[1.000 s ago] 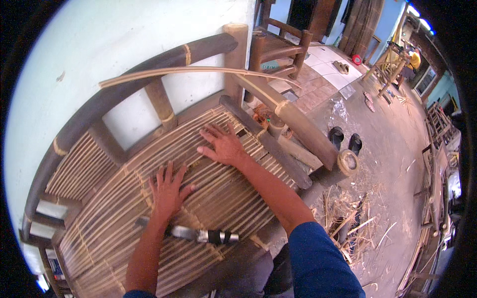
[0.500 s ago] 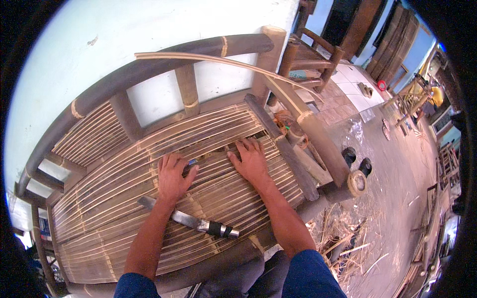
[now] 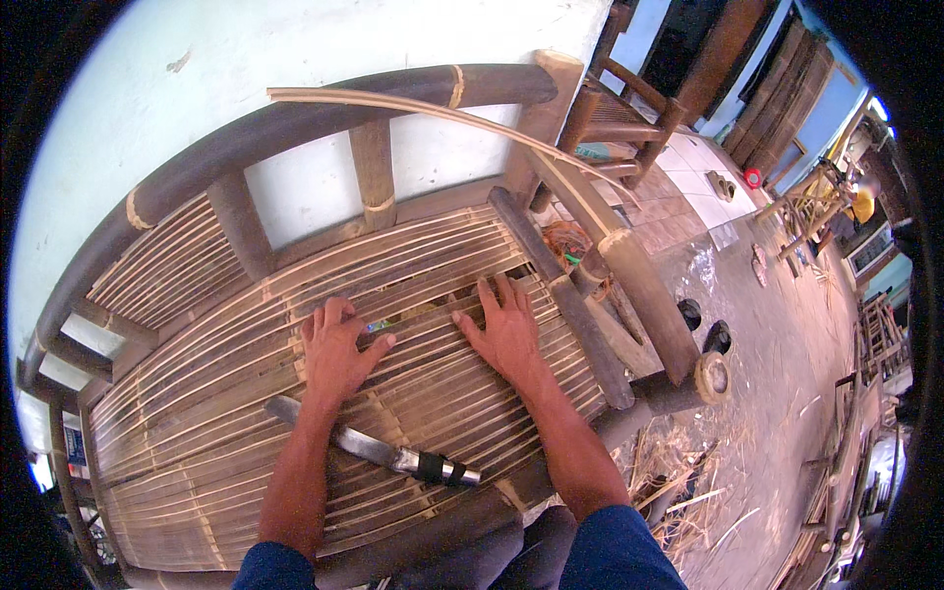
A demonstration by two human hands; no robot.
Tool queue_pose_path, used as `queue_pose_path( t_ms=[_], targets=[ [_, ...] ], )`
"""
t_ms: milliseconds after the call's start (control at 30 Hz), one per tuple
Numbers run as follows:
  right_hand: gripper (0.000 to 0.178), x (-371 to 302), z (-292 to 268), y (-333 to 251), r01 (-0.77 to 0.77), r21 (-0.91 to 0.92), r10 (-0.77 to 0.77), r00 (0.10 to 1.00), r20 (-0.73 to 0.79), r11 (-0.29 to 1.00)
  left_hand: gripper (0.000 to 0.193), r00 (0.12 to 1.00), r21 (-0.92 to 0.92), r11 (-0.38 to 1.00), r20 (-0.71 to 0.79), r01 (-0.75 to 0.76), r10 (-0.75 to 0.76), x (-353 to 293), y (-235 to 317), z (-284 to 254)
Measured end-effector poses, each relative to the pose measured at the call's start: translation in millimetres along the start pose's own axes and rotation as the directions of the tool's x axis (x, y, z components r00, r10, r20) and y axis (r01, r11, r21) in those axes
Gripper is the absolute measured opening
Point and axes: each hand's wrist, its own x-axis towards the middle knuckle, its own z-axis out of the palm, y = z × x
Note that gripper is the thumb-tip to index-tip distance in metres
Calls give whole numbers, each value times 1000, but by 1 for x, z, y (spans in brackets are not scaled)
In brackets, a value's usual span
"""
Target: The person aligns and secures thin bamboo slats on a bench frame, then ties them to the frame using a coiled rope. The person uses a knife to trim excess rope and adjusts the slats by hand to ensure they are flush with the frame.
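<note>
Both hands rest on the slatted seat of a bamboo bench (image 3: pixel 187 442). My left hand (image 3: pixel 336 346) lies over the slats, fingers slightly bent and thumb out toward the right. My right hand (image 3: pixel 503 329) presses down farther right, fingers spread and their tips at a dark slot in the slats. Between them runs a bamboo slat (image 3: pixel 425 321) beside a gap, through which something blue and green shows near my left thumb. Under my left forearm lies a curved metal blade (image 3: pixel 366 445) with black wrapping at its handle end. Neither hand visibly grips anything.
A long split bamboo strip (image 3: pixel 413 106) lies across the bench's thick back rail and right armrest (image 3: pixel 644 295). Black footwear (image 3: pixel 718 337) and bamboo shavings (image 3: pixel 678 482) are on the floor at right. Another bamboo chair (image 3: pixel 619 123) stands behind. A person (image 3: pixel 862 205) is far right.
The view has shifted slightly. My right hand's fingers are spread wider, and my left hand sits a little farther left. The blade still lies beneath my left forearm.
</note>
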Motion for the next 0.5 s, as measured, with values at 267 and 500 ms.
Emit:
queue_pose_path(
  t_ms=[267, 500],
  targets=[
    [81, -5, 0, 4, -53, -46, 57, 992, 109, 998, 52, 991, 4, 997, 113, 73, -73, 2, 7, -6],
    [93, 13, 10, 17, -20, -23, 23, 988, 152, 1000, 54, 999, 111, 993, 7, 44, -45, 8, -2, 7]
  ],
)
